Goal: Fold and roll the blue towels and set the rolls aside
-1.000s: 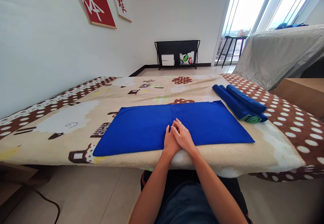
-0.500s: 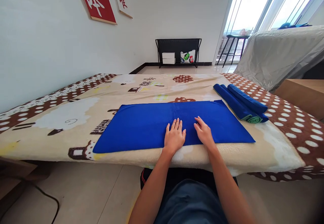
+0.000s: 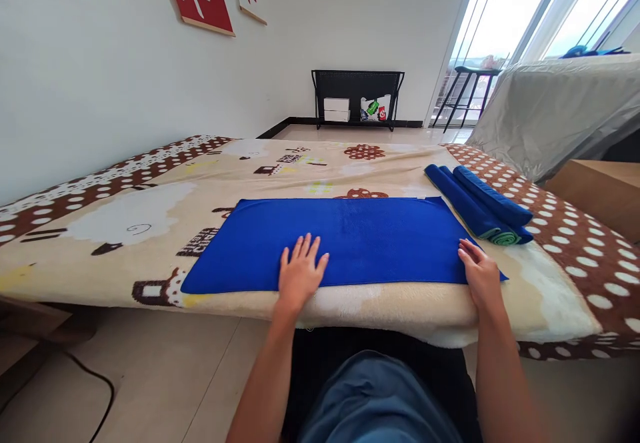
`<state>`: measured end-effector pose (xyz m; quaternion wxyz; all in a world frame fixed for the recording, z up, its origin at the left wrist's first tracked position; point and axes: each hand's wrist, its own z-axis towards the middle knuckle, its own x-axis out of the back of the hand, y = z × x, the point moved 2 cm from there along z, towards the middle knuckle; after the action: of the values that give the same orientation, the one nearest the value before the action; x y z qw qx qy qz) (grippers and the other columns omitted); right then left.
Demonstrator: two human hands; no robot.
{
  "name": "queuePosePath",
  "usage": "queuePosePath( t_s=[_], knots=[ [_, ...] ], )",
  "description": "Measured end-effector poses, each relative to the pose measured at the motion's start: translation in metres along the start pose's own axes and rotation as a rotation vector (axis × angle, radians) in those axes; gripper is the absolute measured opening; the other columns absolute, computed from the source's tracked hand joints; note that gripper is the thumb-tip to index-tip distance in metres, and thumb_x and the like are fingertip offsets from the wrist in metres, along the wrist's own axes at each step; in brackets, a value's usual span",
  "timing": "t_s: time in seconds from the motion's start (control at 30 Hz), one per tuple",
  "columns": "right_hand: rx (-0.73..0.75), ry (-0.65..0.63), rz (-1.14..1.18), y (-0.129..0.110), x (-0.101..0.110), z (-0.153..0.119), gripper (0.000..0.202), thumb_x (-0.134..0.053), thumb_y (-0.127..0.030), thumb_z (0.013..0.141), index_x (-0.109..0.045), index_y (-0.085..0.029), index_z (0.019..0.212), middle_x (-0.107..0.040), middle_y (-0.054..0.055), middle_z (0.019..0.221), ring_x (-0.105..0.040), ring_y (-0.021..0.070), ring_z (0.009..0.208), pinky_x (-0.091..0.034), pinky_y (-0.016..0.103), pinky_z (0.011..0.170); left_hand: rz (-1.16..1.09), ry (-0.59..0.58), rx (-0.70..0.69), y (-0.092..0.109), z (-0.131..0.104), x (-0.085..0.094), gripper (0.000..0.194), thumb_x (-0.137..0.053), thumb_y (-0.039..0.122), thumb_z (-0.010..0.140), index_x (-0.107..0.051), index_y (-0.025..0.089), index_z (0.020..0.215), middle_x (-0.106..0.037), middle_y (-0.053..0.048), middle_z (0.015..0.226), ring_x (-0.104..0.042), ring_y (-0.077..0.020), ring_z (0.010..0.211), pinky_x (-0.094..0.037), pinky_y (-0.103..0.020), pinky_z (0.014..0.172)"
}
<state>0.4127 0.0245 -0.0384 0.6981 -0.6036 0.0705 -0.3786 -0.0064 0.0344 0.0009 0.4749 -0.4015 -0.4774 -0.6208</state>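
A blue cloth [image 3: 380,239], like a towel, lies spread out as a wide rectangle near the front edge of the bed. My left hand [image 3: 301,273] rests palm down on its left-middle part, fingers spread. Over at the right end of the cloth is my right hand [image 3: 483,273], its fingers loosely bent and pointing inward near the side edge. No fold of cloth shows between those fingers. Two rolled blue cloths [image 3: 480,203], one with a green inner side at its end, lie side by side just beyond the right edge.
A beige blanket [image 3: 100,273] with sheep prints and a brown dotted border covers the bed. Beyond it stand a black rack [image 3: 357,86] and a stool [image 3: 467,93]. At the right are a plastic-covered piece [image 3: 555,103] and a cardboard box [image 3: 595,186].
My hands have moved apart over the cloth: the left slid leftward, the right went to the cloth's right end. The rolled cloths stayed in place.
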Motion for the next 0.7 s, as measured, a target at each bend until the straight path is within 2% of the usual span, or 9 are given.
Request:
queuePosePath(
  t_s=[0.1, 0.2, 0.27, 0.3, 0.4, 0.47, 0.53, 0.6, 0.7],
  knots=[
    [-0.051, 0.072, -0.079, 0.005, 0.017, -0.001, 0.051, -0.055, -0.047, 0.084, -0.067, -0.020, 0.125, -0.069, 0.009, 0.124, -0.063, 0.0290, 0.118, -0.046, 0.046, 0.108, 0.055, 0.039, 0.217, -0.069, -0.017, 0.014, 0.067, -0.024, 0.063, 0.097, -0.033, 0.028, 0.154, -0.025, -0.004, 0.163, -0.021, -0.0296, 0.151, -0.015, -0.060, 0.120],
    [0.009, 0.048, -0.265, -0.004, 0.020, -0.005, 0.052, -0.051, -0.046, 0.087, -0.064, -0.019, 0.129, -0.060, 0.012, 0.137, -0.059, 0.0329, 0.124, -0.044, 0.050, 0.109, 0.086, 0.087, 0.371, -0.128, -0.031, 0.026, 0.069, -0.019, 0.063, 0.097, -0.030, 0.027, 0.155, -0.021, -0.006, 0.164, -0.018, -0.0296, 0.152, -0.012, -0.063, 0.119],
    [0.168, -0.037, -0.364, -0.028, 0.007, -0.011, 0.054, -0.048, -0.044, 0.090, -0.059, -0.018, 0.136, -0.047, 0.012, 0.150, -0.049, 0.0339, 0.135, -0.039, 0.051, 0.113, 0.093, 0.056, 0.455, -0.145, -0.030, 0.032, 0.069, -0.018, 0.059, 0.098, -0.032, 0.023, 0.155, -0.022, -0.010, 0.163, -0.019, -0.0319, 0.151, -0.007, -0.069, 0.116],
    [0.278, -0.101, -0.388, -0.045, -0.005, -0.016, 0.055, -0.045, -0.043, 0.092, -0.055, -0.017, 0.140, -0.041, 0.012, 0.153, -0.043, 0.0327, 0.140, -0.037, 0.050, 0.115, 0.099, 0.045, 0.481, -0.143, -0.026, 0.034, 0.068, -0.018, 0.056, 0.099, -0.033, 0.021, 0.154, -0.023, -0.012, 0.163, -0.019, -0.0331, 0.151, -0.005, -0.071, 0.115],
    [0.622, -0.390, -0.388, -0.109, -0.057, -0.037, 0.051, -0.040, -0.033, 0.097, -0.050, -0.018, 0.144, -0.041, 0.011, 0.154, -0.037, 0.0261, 0.144, -0.033, 0.047, 0.119, 0.103, 0.051, 0.368, -0.096, 0.002, 0.039, 0.063, -0.018, 0.046, 0.100, -0.031, 0.018, 0.155, -0.021, -0.012, 0.163, -0.016, -0.0317, 0.152, -0.007, -0.071, 0.114],
    [0.810, -0.670, -0.400, -0.147, -0.102, -0.049, 0.050, -0.042, -0.025, 0.096, -0.049, -0.020, 0.145, -0.041, 0.008, 0.154, -0.033, 0.0226, 0.146, -0.029, 0.045, 0.121, 0.071, -0.024, 0.096, -0.043, 0.030, 0.034, 0.060, -0.023, 0.042, 0.100, -0.026, 0.021, 0.157, -0.020, -0.008, 0.164, -0.016, -0.0261, 0.152, -0.012, -0.062, 0.119],
    [0.866, -0.768, -0.402, -0.171, -0.145, -0.049, 0.053, -0.050, -0.019, 0.091, -0.050, -0.021, 0.144, -0.044, 0.005, 0.153, -0.033, 0.0186, 0.146, -0.025, 0.040, 0.123, 0.041, -0.164, -0.158, 0.007, 0.062, 0.021, 0.059, -0.027, 0.036, 0.100, -0.024, 0.023, 0.157, -0.021, -0.006, 0.164, -0.016, -0.0210, 0.152, -0.014, -0.052, 0.122],
    [0.848, -0.790, -0.426, -0.177, -0.183, -0.037, 0.056, -0.051, -0.015, 0.090, -0.047, -0.014, 0.145, -0.043, 0.009, 0.153, -0.032, 0.0190, 0.147, -0.021, 0.041, 0.123, 0.044, -0.273, -0.241, 0.039, 0.095, 0.004, 0.059, -0.030, 0.025, 0.098, -0.025, 0.022, 0.156, -0.022, -0.007, 0.164, -0.018, -0.0194, 0.152, -0.015, -0.049, 0.122],
    [0.746, -0.784, -0.488, -0.158, -0.218, -0.003, 0.049, -0.046, -0.021, 0.096, -0.047, -0.013, 0.145, -0.043, 0.014, 0.152, -0.036, 0.0202, 0.145, -0.026, 0.043, 0.120, 0.040, -0.321, -0.233, 0.046, 0.141, -0.022, 0.056, -0.030, 0.026, 0.098, -0.030, 0.023, 0.155, -0.027, -0.005, 0.162, -0.023, -0.0173, 0.151, -0.019, -0.044, 0.122]
  ],
)
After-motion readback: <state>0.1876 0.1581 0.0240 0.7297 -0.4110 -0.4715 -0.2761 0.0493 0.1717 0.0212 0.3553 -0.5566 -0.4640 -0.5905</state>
